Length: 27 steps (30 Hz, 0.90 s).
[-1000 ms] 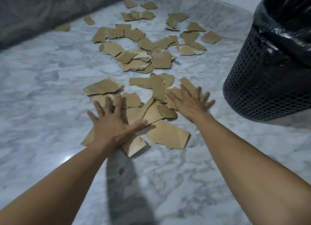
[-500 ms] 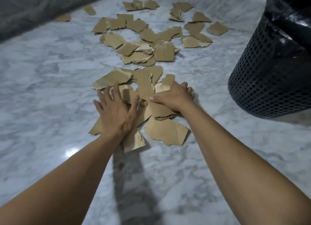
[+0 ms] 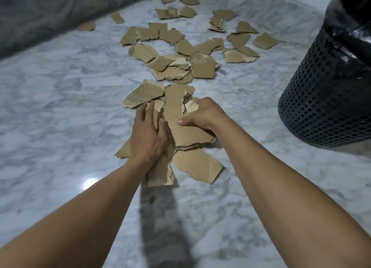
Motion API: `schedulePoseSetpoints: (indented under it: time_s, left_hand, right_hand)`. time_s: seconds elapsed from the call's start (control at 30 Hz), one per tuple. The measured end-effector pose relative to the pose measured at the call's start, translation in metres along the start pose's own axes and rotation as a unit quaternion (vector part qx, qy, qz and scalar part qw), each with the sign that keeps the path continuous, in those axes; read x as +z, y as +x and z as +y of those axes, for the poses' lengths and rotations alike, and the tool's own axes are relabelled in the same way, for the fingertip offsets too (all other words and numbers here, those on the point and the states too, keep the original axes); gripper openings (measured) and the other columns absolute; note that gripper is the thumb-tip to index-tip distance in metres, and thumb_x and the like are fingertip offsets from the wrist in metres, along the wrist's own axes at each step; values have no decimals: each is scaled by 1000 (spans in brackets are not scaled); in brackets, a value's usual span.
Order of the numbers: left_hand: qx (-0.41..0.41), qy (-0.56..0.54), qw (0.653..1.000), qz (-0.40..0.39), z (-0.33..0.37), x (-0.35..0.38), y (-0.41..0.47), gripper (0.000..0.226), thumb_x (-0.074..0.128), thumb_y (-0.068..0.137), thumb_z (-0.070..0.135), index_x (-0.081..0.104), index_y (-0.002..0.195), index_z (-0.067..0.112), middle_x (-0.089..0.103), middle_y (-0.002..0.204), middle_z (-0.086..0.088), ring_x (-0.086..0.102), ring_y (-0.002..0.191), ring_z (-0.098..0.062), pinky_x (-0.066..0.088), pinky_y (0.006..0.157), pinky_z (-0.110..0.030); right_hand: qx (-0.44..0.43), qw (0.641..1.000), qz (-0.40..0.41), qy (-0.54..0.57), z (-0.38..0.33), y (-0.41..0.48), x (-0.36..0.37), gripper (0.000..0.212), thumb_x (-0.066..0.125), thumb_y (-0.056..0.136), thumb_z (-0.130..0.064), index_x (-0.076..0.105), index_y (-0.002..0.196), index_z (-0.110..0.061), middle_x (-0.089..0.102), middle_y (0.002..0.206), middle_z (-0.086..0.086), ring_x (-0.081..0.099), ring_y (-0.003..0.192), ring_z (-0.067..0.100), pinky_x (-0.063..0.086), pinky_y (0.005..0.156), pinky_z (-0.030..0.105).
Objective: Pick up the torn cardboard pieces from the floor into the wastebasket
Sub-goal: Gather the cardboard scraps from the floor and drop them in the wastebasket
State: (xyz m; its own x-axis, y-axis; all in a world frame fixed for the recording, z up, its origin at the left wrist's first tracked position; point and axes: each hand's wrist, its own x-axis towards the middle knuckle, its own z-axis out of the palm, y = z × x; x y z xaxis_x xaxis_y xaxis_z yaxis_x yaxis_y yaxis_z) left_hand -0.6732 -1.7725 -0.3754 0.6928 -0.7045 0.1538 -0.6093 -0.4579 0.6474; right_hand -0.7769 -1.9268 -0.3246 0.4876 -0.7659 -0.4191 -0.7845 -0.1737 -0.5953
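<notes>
**One cardboard heap [image 3: 186, 135] under two hands, one wastebasket [image 3: 325, 99] at right**

The left hand [image 3: 147, 135] lies flat on the cardboard heap, fingers straight and pressing down. The right hand [image 3: 202, 115] grips the heap's right edge, fingers curled and thumb on top. The heap holds roughly ten torn pieces, too overlapped to count exactly. One large piece [image 3: 197, 165] lies flat at its near side. Farther off, about two dozen scattered pieces [image 3: 202, 68] cover the marble floor [image 3: 60, 107], with two small scraps [image 3: 86, 26] far left beside a dark cloth [image 3: 40, 11]. The black mesh wastebasket stands well apart from the heap.
</notes>
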Motion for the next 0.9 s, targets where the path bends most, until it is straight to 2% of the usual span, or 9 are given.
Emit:
schedulePoseSetpoints:
  time_s: [0.13, 0.2, 0.27, 0.33, 0.43, 0.53, 0.67, 0.77, 0.9]
  left_hand:
    - [-72, 89, 993, 10, -2, -22, 7, 87, 35, 90, 76, 13, 160, 29, 13, 167, -10, 8, 153, -34, 12, 121, -59]
    - [-100, 98, 988, -58, -1, -27, -6, 111, 29, 75, 96, -6, 160, 33, -5, 169, -8, -10, 153, -38, -5, 117, -66]
    - [-81, 124, 982, -115, 3, -22, -31, 128, 22, 61, 106, -19, 157, 33, -16, 167, -7, -18, 151, -41, -13, 115, -66]
    - [-48, 189, 970, -147, 1, -13, -52, 131, 14, 59, 107, -19, 158, 27, -18, 167, -10, -18, 152, -39, -12, 119, -63]
    - [-73, 192, 975, -88, -4, -5, -42, 117, 6, 76, 96, -2, 161, 16, 3, 168, -12, 0, 154, -33, 3, 123, -56]
    - [-106, 185, 977, -33, -4, -1, -35, 102, 4, 88, 83, 9, 160, 11, 14, 167, -13, 9, 153, -30, 9, 123, -50]
    - [-95, 193, 977, -18, -5, 1, -36, 83, 10, 99, 69, 17, 158, 10, 23, 165, -8, 16, 151, -31, 15, 121, -50]
    - [-67, 181, 981, -6, -7, -3, -40, 75, 24, 101, 61, 21, 157, 12, 29, 162, -6, 22, 148, -33, 21, 117, -52]
    - [-78, 178, 980, -35, -3, -10, -42, 100, 59, 85, 59, 11, 159, 12, 25, 162, -12, 26, 144, -37, 25, 114, -51]
  right_hand:
    - [-36, 989, -22, -141, -4, 7, -5, 121, 90, 60, -59, 28, 157, -21, 21, 163, 10, 24, 149, 37, 34, 115, 49]
    - [-55, 987, -51, -145, -8, 15, -8, 136, 92, 60, -55, 8, 163, -27, -6, 171, 5, 1, 156, 34, 19, 123, 52]
    - [-70, 985, -72, -137, -15, 31, -11, 138, 93, 60, -49, 3, 163, -30, -15, 170, 3, -9, 156, 31, 11, 125, 53]
    - [-80, 985, -90, -121, -25, 44, -9, 128, 89, 62, -49, 9, 162, -34, -8, 171, 4, -5, 156, 33, 11, 123, 56]
    - [-70, 985, -80, -135, -32, 53, 6, 104, 63, 70, -69, 16, 159, -43, 0, 171, -3, -5, 156, 36, 3, 118, 67]
    - [-91, 973, -15, -214, -27, 45, 25, 98, 40, 85, -84, 8, 162, -33, 5, 171, 0, 2, 155, 35, 7, 119, 63]
    - [-90, 975, 24, -203, -27, 22, 31, 108, 53, 84, -80, 16, 160, -13, 26, 160, 20, 27, 144, 42, 30, 112, 50]
    - [-91, 989, 31, -113, -22, 4, 41, 83, 56, 86, -74, 45, 142, -15, 51, 142, 15, 51, 127, 38, 44, 91, 42]
    - [-110, 991, 31, 65, -6, -22, 55, 45, 65, 91, -53, 52, 120, -21, 63, 120, 2, 60, 107, 27, 45, 77, 36]
